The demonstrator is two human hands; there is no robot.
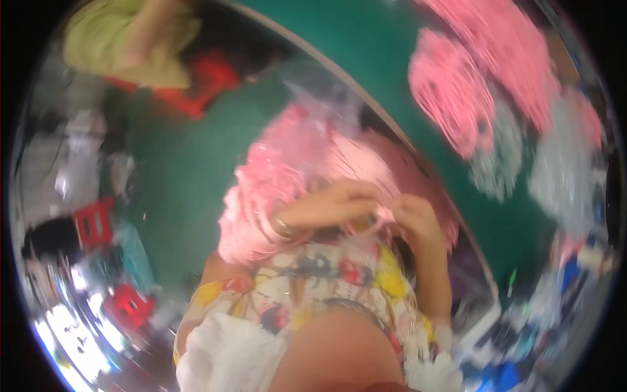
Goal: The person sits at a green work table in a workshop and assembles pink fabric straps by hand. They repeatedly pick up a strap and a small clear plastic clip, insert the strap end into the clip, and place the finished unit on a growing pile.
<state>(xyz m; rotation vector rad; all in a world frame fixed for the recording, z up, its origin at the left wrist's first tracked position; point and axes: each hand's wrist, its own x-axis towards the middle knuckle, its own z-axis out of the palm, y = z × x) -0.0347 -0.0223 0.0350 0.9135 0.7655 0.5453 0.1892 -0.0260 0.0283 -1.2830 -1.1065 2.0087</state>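
Both hands meet in front of my patterned clothing, with a small pink band (383, 214) between their fingertips. My left hand (343, 201) comes from the left, its fingers closed in a pinch on one side of the band. On the other side, my right hand (413, 215) is also closed on it; motion smears the fine detail. Many pink loops (251, 206) hang around my left forearm in a thick bundle, just behind the wrist. Beyond my hands lies a paler pink bundle of strands (356, 160), partly under clear plastic (326, 104).
A green table (366, 39) with a pale edge runs diagonally on my right. It bears pink cord bundles (450, 91) and clear plastic bags (562, 170). Red stools (95, 223) stand at left. At the upper left is another person in yellow-green clothing (98, 39).
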